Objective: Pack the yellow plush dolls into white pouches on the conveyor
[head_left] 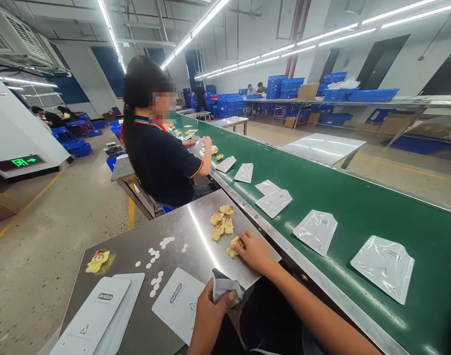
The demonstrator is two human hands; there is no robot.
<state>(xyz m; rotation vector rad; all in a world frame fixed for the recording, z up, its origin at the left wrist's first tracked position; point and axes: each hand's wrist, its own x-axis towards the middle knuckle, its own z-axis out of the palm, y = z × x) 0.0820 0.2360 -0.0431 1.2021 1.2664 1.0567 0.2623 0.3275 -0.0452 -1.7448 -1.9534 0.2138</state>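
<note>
My left hand [212,313] is closed around a grey pouch [227,290], whose mouth gapes toward the table. On the metal table, my right hand [257,252] has its fingers on a small yellow doll-shaped figure [233,246]. Just beyond it lies a cluster of several similar yellow figures [222,223]. A flat white pouch [179,301] with printing rests beside my left hand. Farther left is a stack of printed pouches [95,315], with one lone yellow figure [97,261] above it. Small white round discs [155,256] lie scattered between the stack and the cluster.
A green conveyor belt [343,192] runs along the right, carrying several sealed-looking pouches [316,231]. Ahead, a co-worker [162,153] sits at the belt handling a pouch. The metal table's edge [264,229] borders the belt frame. Blue crates [277,88] stand in the background.
</note>
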